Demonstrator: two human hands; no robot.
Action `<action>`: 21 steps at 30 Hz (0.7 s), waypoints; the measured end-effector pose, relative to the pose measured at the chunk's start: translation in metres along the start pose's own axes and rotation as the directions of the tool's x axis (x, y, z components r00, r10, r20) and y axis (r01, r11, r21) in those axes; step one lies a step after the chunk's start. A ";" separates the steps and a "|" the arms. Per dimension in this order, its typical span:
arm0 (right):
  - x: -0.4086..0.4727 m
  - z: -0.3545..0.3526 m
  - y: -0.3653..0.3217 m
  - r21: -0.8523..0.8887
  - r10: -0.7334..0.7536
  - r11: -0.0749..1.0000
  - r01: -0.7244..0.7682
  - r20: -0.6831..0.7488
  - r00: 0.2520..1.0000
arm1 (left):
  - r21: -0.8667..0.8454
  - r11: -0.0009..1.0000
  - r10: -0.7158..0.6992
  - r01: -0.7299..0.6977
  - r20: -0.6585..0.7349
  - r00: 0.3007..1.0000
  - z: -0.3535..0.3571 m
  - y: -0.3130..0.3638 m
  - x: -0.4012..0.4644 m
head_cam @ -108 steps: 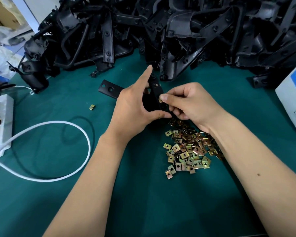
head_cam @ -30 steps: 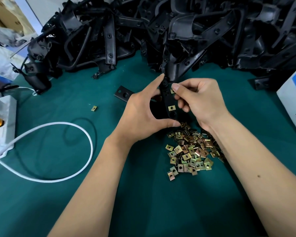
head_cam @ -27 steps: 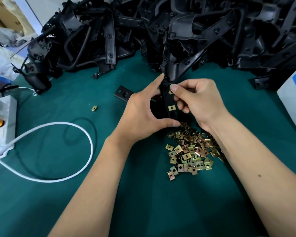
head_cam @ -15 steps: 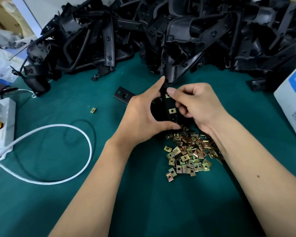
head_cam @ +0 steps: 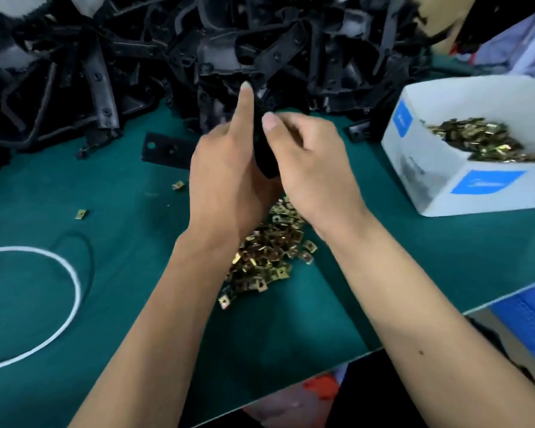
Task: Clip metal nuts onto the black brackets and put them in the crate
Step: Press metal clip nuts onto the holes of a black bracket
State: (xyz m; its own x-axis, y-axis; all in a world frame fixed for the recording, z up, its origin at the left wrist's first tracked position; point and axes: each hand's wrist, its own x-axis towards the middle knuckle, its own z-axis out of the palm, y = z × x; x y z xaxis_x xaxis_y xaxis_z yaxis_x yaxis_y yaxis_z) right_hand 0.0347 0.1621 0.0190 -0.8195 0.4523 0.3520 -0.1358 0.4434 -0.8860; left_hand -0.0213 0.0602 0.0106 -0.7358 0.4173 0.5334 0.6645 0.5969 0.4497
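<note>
At table centre, above the nut pile: both hands meet on one black bracket (head_cam: 264, 156), held upright between them.
Left hand (head_cam: 226, 180): wrapped round the bracket's left side from behind, forefinger stretched straight up along it.
Right hand (head_cam: 309, 168): fingers curled onto the bracket's right edge, thumb tip at its upper part; whether a nut sits under the fingers cannot be told.
Bracket: mostly hidden by the hands; only a dark strip shows between them.
Loose nuts (head_cam: 269, 251): brass-coloured heap on the green mat (head_cam: 121, 273), directly below the wrists; two strays lie apart to the left (head_cam: 81, 214).
Spare flat bracket (head_cam: 167, 151): lying on the mat just left of the left hand, two holes visible.
Bracket stock (head_cam: 173, 57): large black pile along the far edge of the table.
White box (head_cam: 445, 168): right of the hands, holding more nuts; blue labels on two faces, print blurred and unreadable.
White cable (head_cam: 71, 291): looped on the mat at left.
Blue crate (head_cam: 528, 313): partly seen beyond the table's right edge.
</note>
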 end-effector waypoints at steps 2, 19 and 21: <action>-0.005 -0.046 -0.005 0.024 -0.002 1.000 0.005 -0.125 0.992 | -0.035 0.990 0.134 -0.134 0.004 0.991 0.009 0.046 0.009; -0.243 -0.355 0.165 0.619 0.641 0.763 -0.187 -0.684 0.349 | -0.659 0.556 0.830 -0.506 0.475 0.293 0.238 0.355 -0.143; -0.266 -0.355 0.200 0.686 0.775 0.628 -0.369 -0.595 0.214 | -0.635 0.623 0.775 -0.457 0.581 0.249 0.267 0.342 -0.169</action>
State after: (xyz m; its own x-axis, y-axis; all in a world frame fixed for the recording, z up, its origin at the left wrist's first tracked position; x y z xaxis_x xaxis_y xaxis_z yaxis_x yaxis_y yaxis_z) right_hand 0.4231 0.4053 -0.1444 0.0508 0.9005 -0.4318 -0.1650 -0.4189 -0.8929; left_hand 0.2955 0.3768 -0.1173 0.2561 0.9645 0.0647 0.8332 -0.2542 0.4911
